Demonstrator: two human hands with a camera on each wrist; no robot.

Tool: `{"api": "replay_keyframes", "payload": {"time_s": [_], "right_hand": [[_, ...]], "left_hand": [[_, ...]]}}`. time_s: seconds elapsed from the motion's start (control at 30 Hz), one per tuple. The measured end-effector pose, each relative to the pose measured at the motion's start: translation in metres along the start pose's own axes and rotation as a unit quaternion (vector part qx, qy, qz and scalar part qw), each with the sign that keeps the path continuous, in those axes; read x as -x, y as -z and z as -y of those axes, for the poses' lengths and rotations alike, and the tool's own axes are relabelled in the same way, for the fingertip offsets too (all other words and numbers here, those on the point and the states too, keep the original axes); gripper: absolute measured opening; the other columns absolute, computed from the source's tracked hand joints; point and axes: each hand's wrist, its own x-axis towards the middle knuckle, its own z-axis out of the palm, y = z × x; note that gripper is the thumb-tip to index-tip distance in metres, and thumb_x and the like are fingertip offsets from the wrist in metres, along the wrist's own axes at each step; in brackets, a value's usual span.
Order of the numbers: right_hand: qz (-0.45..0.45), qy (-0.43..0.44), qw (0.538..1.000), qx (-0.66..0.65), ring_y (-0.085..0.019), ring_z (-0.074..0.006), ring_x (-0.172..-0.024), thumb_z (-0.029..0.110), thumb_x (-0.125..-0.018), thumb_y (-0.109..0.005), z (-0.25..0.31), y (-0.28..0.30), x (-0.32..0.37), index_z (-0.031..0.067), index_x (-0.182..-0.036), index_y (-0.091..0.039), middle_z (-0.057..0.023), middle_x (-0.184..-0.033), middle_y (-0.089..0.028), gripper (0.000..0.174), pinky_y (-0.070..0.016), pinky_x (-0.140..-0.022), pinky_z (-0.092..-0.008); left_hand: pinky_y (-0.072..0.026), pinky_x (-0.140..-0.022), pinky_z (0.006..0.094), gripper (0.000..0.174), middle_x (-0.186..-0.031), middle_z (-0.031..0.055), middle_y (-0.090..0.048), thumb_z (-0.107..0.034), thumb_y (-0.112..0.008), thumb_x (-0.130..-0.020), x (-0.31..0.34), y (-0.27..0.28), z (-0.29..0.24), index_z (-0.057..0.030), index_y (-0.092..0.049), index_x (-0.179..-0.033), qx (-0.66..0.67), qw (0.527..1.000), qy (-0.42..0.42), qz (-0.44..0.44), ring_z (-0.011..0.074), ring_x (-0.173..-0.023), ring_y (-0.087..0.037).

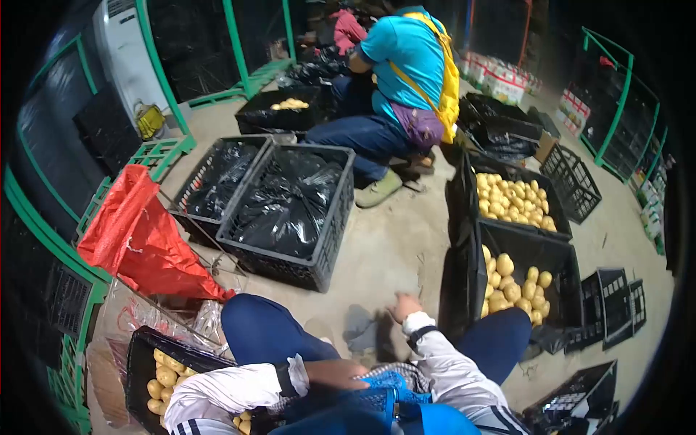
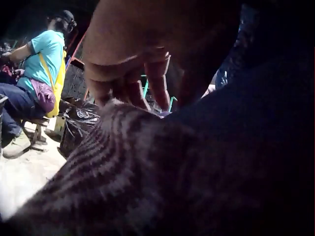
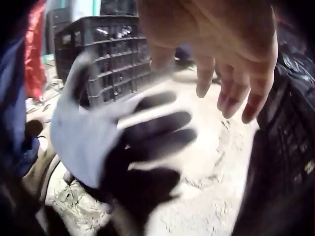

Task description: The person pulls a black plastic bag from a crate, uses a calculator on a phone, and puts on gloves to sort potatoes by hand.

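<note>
My bare right hand (image 1: 406, 306) reaches forward between my knees, over the floor. In the right wrist view its fingers (image 3: 236, 93) hang down loosely with nothing between them. A grey work glove (image 3: 83, 142) with dark fingers shows below and left of that hand, apart from it and blurred, its fingers spread. From the head view the glove (image 1: 360, 326) appears as a small grey shape over the floor. My left hand (image 1: 333, 373) lies across my lap beside a patterned cloth. In the left wrist view its fingers (image 2: 157, 81) droop, partly hidden behind a striped cloth (image 2: 113, 162).
Black crates of potatoes (image 1: 511, 199) stand to the right, and another potato crate (image 1: 138, 377) is at my left. Ahead are crates lined with black plastic (image 1: 290, 203). A red sack (image 1: 145, 232) stands left. A person in a turquoise shirt (image 1: 406, 65) sits ahead.
</note>
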Motion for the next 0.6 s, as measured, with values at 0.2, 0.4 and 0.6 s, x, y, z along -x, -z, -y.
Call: {"api": "replay_keyframes", "payload": {"time_s": [0.2, 0.4, 0.6], "right_hand": [[0.122, 0.158, 0.961, -0.191, -0.063, -0.0312, -0.077, 0.027, -0.083, -0.06, 0.058, 0.132, 0.076, 0.005, -0.096, -0.064, -0.0168, -0.082, -0.065, 0.026, -0.0494, -0.068, -0.038], [0.195, 0.221, 0.927, -0.231, -0.062, -0.0293, -0.081, 0.016, -0.078, -0.066, 0.02, 0.165, 0.166, 0.0023, -0.101, -0.062, -0.0158, -0.089, -0.063, 0.028, -0.0487, -0.072, -0.0351], [0.032, 0.186, 0.944, -0.271, -0.061, -0.0291, -0.083, 0.006, -0.077, -0.065, 0.024, 0.184, 0.203, 0.0007, -0.1, -0.062, -0.0146, -0.091, -0.063, 0.023, -0.0482, -0.074, -0.0343]], "left_hand": [[-0.0459, -0.072, 0.0378, 0.031, -0.089, 0.0165, -0.058, -0.03, -0.061, -0.083, 0.01, -0.02, -0.021, -0.002, -0.057, -0.097, -0.149, 0.959, 0.047, -0.235, 0.0324, -0.081, -0.057], [-0.048, -0.071, 0.0369, 0.017, -0.083, 0.0154, -0.061, -0.005, -0.061, -0.07, 0.011, -0.012, -0.006, -0.0044, -0.062, -0.087, -0.194, 0.89, 0.095, -0.401, 0.0333, -0.079, -0.06], [-0.0478, -0.075, 0.0359, 0.027, -0.094, 0.0148, -0.06, -0.002, -0.061, -0.067, 0.003, -0.013, -0.029, -0.0038, -0.06, -0.094, -0.164, 0.905, 0.092, -0.383, 0.033, -0.086, -0.058]]}}
